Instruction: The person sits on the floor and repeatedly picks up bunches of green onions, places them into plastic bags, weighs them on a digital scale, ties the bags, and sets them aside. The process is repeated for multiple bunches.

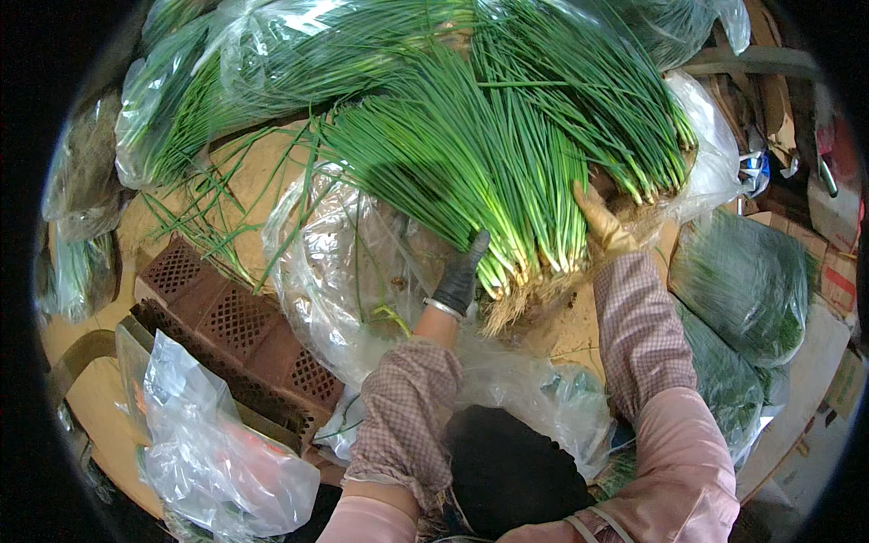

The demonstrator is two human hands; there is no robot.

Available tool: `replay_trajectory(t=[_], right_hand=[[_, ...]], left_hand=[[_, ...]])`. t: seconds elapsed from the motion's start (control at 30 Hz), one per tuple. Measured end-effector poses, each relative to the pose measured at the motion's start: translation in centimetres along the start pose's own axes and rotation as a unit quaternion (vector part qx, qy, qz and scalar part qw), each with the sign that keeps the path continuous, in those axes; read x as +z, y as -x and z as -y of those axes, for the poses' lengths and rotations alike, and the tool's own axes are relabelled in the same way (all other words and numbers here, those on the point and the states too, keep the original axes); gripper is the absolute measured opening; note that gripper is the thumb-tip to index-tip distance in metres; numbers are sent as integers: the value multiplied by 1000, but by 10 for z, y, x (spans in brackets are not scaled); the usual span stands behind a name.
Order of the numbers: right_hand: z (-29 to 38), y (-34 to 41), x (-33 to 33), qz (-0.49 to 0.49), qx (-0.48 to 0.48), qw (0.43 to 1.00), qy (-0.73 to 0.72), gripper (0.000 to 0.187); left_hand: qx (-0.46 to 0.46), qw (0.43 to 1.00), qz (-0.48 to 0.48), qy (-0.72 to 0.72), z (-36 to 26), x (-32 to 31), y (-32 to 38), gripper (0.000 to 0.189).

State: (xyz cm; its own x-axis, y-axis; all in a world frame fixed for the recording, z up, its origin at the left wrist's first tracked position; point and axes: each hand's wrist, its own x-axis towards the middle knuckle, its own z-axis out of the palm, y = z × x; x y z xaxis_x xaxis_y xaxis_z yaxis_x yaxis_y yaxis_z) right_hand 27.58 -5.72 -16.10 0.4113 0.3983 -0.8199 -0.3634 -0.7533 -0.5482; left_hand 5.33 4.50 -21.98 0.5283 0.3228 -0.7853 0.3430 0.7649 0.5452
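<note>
A wide bunch of green onions [468,170] lies fanned out before me, its pale root ends towards me. My left hand [463,275], in a dark glove, rests against the left edge of the bunch near the white stems. On the other side, my right hand [604,220], in a tan glove, touches the stems, its fingers pointing away from me. Matted roots [506,312] hang at the near end between both hands. Another pile of green onions [584,102] lies just beyond, to the right. How firmly either hand presses is hidden by the leaves.
Clear plastic sheeting [326,271] lies left of the bunch, beside loose leaves [210,210]. A brown perforated crate [237,326] and a plastic bag [217,441] are at the lower left. Bagged green onions [740,285] lie at right; more in plastic [258,75] at the far left.
</note>
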Motion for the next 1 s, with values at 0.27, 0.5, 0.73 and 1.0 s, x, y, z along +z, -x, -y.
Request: replay_trajectory(t=[0.27, 0.5, 0.73, 1.0], right_hand=[[-43, 12, 55, 118, -43, 980, -154, 77], [-42, 22, 71, 37, -10, 982, -188, 98], [-34, 54, 101, 102, -32, 969, -224, 93], [-18, 129, 132, 138, -59, 931, -334, 69]], left_hand=[[73, 988, -15, 137, 39, -48, -15, 88], [-49, 977, 74, 192, 40, -59, -19, 90], [-13, 989, 101, 107, 1, -76, 25, 75], [68, 980, 113, 147, 6, -69, 68, 71]])
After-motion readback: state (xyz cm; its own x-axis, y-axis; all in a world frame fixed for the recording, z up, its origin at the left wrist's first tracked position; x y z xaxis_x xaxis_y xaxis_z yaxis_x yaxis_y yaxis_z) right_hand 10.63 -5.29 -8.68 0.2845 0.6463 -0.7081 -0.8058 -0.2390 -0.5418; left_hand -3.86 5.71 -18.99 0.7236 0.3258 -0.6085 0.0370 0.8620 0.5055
